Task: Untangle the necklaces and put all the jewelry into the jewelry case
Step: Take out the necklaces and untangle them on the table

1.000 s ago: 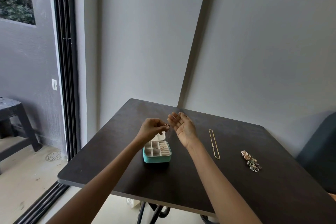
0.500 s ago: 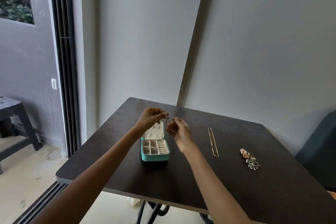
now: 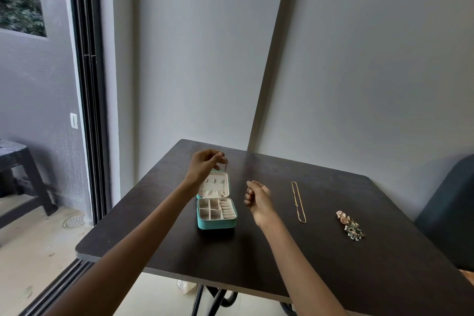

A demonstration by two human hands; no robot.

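Note:
An open teal jewelry case (image 3: 216, 223) with cream compartments stands on the dark table (image 3: 282, 259), its lid upright. My left hand (image 3: 204, 163) is raised above the lid and pinches a thin necklace (image 3: 225, 165), which dangles a short way from my fingertips. To the right of the case my right hand (image 3: 257, 196) hovers with curled fingers, thumb and forefinger pinched together, apparently on the same fine chain. The stretch between my hands is too thin to trace. A gold necklace (image 3: 297, 201) lies straight on the table. Further right is a small heap of jewelry (image 3: 352, 226).
The table stands in a corner against grey walls. A sliding door track (image 3: 87, 110) runs along the left, with a dark stool (image 3: 18, 161) beyond it. A dark blue seat (image 3: 451, 208) is at the table's right edge.
My hands were close together above the case and have drawn apart. The left hand rose a little, and the right hand dropped down and to the right. My view has shifted slightly.

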